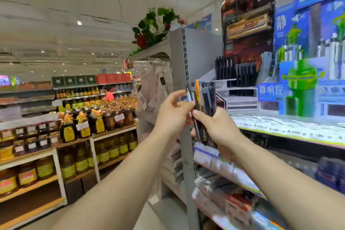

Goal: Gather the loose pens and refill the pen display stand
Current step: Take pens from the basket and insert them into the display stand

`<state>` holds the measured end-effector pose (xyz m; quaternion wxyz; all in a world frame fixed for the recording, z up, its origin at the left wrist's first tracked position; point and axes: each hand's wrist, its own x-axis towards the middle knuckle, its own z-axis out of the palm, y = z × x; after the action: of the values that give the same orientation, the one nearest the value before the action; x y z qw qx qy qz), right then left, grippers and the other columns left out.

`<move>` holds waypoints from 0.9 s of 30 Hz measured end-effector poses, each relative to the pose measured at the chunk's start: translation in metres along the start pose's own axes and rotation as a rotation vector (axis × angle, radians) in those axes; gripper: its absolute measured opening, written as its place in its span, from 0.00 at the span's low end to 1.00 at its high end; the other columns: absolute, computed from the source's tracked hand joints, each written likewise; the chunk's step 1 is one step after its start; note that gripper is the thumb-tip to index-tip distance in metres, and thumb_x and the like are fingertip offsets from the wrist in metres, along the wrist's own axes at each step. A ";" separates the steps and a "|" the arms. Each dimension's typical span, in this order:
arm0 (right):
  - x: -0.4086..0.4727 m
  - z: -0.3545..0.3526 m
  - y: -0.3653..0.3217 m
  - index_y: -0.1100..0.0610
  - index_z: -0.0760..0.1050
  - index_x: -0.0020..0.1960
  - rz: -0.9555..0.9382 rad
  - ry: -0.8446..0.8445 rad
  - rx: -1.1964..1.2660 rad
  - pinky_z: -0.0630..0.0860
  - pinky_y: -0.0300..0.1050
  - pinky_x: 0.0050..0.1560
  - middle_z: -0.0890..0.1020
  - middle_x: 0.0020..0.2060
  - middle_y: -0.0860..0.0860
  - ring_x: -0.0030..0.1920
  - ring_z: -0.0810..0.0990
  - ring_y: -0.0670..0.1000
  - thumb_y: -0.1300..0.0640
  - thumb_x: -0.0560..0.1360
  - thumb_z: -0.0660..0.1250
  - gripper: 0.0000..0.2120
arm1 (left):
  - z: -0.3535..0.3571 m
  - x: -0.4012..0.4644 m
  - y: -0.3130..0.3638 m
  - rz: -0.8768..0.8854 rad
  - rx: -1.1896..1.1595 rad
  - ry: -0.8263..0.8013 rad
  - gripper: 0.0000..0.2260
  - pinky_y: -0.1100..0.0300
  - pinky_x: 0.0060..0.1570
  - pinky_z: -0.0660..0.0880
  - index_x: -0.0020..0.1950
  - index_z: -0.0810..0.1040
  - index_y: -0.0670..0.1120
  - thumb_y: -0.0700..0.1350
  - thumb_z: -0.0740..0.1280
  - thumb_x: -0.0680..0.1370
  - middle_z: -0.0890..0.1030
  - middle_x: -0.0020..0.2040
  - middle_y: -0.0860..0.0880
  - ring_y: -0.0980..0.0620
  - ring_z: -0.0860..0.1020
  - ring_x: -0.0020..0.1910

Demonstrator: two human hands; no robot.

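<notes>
The right hand (216, 127) is clenching a bundle of pens (202, 102) around the lower half of the barrels, the caps fanning out above the fist. The left hand (173, 112) is pinching one pen with a yellow band (189, 95) at the bundle's left edge, thumb and fingers curled on its upper barrel, seemingly picking it out or squaring it up.

The pens are looking light, stiff and smooth, so they are likely slipping against one another easily; a loose fist could let some slide out below. Taking each single pen near its upper end, just above the right fist, seems the safest hold, while the fist is keeping the rest tight.

The stand (240, 87) is sitting on the shelf (280, 125) beyond and to the right of the grip, well apart from it. It is already carrying rows of dark pens (233, 71) upright in its upper tiers, with lower tiers looking bare. A grey upright post (183, 73) is rising directly behind the bundle, and a blue and green display (302, 84) is crowding the stand on its far side, so the reach to the tiers is looking narrow.
</notes>
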<state>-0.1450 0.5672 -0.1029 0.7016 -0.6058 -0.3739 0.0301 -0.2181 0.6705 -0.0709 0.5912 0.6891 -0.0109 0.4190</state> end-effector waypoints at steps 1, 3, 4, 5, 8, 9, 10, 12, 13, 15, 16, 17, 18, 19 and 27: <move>0.013 -0.007 -0.002 0.57 0.81 0.49 0.008 0.004 0.020 0.79 0.42 0.29 0.86 0.35 0.57 0.33 0.87 0.56 0.58 0.81 0.68 0.05 | 0.005 0.016 -0.005 0.000 0.018 -0.031 0.18 0.71 0.22 0.71 0.45 0.69 0.57 0.33 0.63 0.80 0.79 0.26 0.55 0.65 0.75 0.21; 0.037 -0.021 -0.003 0.59 0.80 0.52 0.009 0.036 0.037 0.80 0.43 0.29 0.87 0.35 0.55 0.33 0.87 0.56 0.61 0.81 0.67 0.04 | 0.013 0.051 -0.019 -0.019 0.025 -0.043 0.16 0.68 0.26 0.74 0.50 0.72 0.57 0.34 0.65 0.80 0.81 0.27 0.58 0.62 0.78 0.25; 0.049 -0.029 -0.004 0.59 0.80 0.52 0.009 0.073 0.020 0.80 0.43 0.28 0.86 0.33 0.54 0.33 0.87 0.55 0.61 0.81 0.67 0.04 | 0.021 0.067 -0.022 -0.017 0.018 -0.040 0.16 0.64 0.31 0.77 0.56 0.73 0.56 0.34 0.66 0.79 0.82 0.30 0.55 0.58 0.80 0.29; 0.060 -0.036 -0.006 0.60 0.80 0.51 0.012 0.120 -0.006 0.81 0.45 0.29 0.86 0.33 0.53 0.33 0.87 0.54 0.61 0.80 0.68 0.04 | 0.028 0.084 -0.026 -0.011 -0.007 -0.023 0.18 0.58 0.37 0.78 0.63 0.73 0.53 0.34 0.67 0.78 0.82 0.34 0.51 0.54 0.80 0.32; 0.097 -0.057 -0.011 0.63 0.80 0.50 0.014 0.265 -0.060 0.85 0.57 0.38 0.88 0.38 0.55 0.39 0.88 0.59 0.61 0.80 0.69 0.05 | 0.036 0.140 -0.041 0.065 -0.069 0.008 0.28 0.47 0.42 0.81 0.72 0.65 0.57 0.36 0.68 0.77 0.82 0.43 0.42 0.50 0.81 0.35; 0.108 -0.062 -0.012 0.64 0.80 0.50 -0.006 0.307 -0.057 0.85 0.58 0.39 0.88 0.39 0.56 0.39 0.88 0.59 0.62 0.80 0.68 0.05 | 0.038 0.158 -0.045 0.105 -0.057 0.016 0.29 0.46 0.42 0.82 0.73 0.64 0.58 0.38 0.69 0.77 0.83 0.43 0.41 0.49 0.83 0.36; 0.119 -0.066 -0.012 0.63 0.80 0.49 -0.035 0.343 -0.057 0.85 0.59 0.39 0.87 0.38 0.55 0.38 0.87 0.59 0.63 0.80 0.68 0.04 | 0.039 0.176 -0.048 0.140 -0.040 0.014 0.29 0.44 0.42 0.83 0.73 0.64 0.60 0.39 0.69 0.77 0.83 0.44 0.42 0.47 0.84 0.39; 0.140 -0.071 -0.012 0.61 0.80 0.47 -0.086 0.402 -0.073 0.84 0.59 0.39 0.87 0.37 0.54 0.37 0.87 0.58 0.63 0.80 0.68 0.04 | 0.042 0.211 -0.055 0.199 -0.015 0.008 0.27 0.43 0.45 0.83 0.70 0.65 0.64 0.42 0.70 0.77 0.83 0.44 0.47 0.49 0.85 0.43; 0.149 -0.073 -0.012 0.61 0.79 0.48 -0.099 0.428 -0.079 0.85 0.59 0.39 0.87 0.37 0.54 0.36 0.87 0.58 0.62 0.80 0.68 0.03 | 0.045 0.228 -0.058 0.225 -0.010 0.000 0.28 0.45 0.47 0.83 0.69 0.65 0.65 0.42 0.70 0.77 0.83 0.44 0.49 0.51 0.84 0.44; 0.171 -0.074 -0.010 0.60 0.79 0.50 -0.114 0.475 -0.090 0.85 0.57 0.39 0.87 0.39 0.56 0.35 0.87 0.56 0.62 0.80 0.68 0.02 | 0.050 0.257 -0.063 0.297 0.009 -0.024 0.29 0.46 0.49 0.83 0.69 0.62 0.68 0.43 0.70 0.78 0.81 0.44 0.51 0.51 0.82 0.47; 0.181 -0.075 -0.007 0.60 0.79 0.51 -0.120 0.498 -0.098 0.85 0.56 0.39 0.87 0.39 0.56 0.34 0.86 0.56 0.62 0.80 0.68 0.02 | 0.053 0.271 -0.065 0.352 0.027 -0.042 0.29 0.47 0.48 0.82 0.69 0.61 0.68 0.42 0.69 0.78 0.80 0.43 0.52 0.51 0.82 0.48; 0.190 -0.076 -0.004 0.60 0.79 0.51 -0.126 0.524 -0.106 0.84 0.55 0.39 0.86 0.40 0.55 0.34 0.86 0.56 0.62 0.80 0.68 0.02 | 0.057 0.283 -0.069 0.419 0.055 -0.055 0.28 0.52 0.47 0.82 0.69 0.62 0.66 0.42 0.68 0.78 0.79 0.41 0.55 0.55 0.82 0.46; 0.198 -0.077 0.000 0.60 0.79 0.52 -0.131 0.547 -0.110 0.83 0.54 0.39 0.86 0.40 0.56 0.35 0.85 0.56 0.62 0.80 0.68 0.03 | 0.060 0.291 -0.071 0.501 0.091 -0.068 0.27 0.62 0.43 0.80 0.70 0.63 0.64 0.41 0.68 0.79 0.78 0.39 0.58 0.61 0.81 0.43; 0.204 -0.078 0.004 0.61 0.79 0.53 -0.133 0.567 -0.114 0.81 0.52 0.39 0.85 0.40 0.56 0.36 0.85 0.57 0.62 0.80 0.68 0.04 | 0.064 0.297 -0.073 0.585 0.141 -0.088 0.25 0.73 0.37 0.75 0.70 0.64 0.61 0.41 0.67 0.79 0.77 0.37 0.59 0.66 0.79 0.40; 0.234 -0.097 0.014 0.60 0.79 0.55 -0.095 0.631 -0.166 0.84 0.51 0.37 0.85 0.41 0.56 0.38 0.87 0.56 0.62 0.81 0.67 0.05 | 0.087 0.320 -0.094 0.684 0.413 -0.298 0.26 0.48 0.42 0.81 0.75 0.62 0.57 0.40 0.64 0.81 0.80 0.38 0.48 0.49 0.79 0.35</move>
<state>0.0830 0.6068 0.0004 0.7316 -0.6223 -0.1671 -0.2226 0.0868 0.7807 0.0472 0.2598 0.8027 -0.2399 0.4801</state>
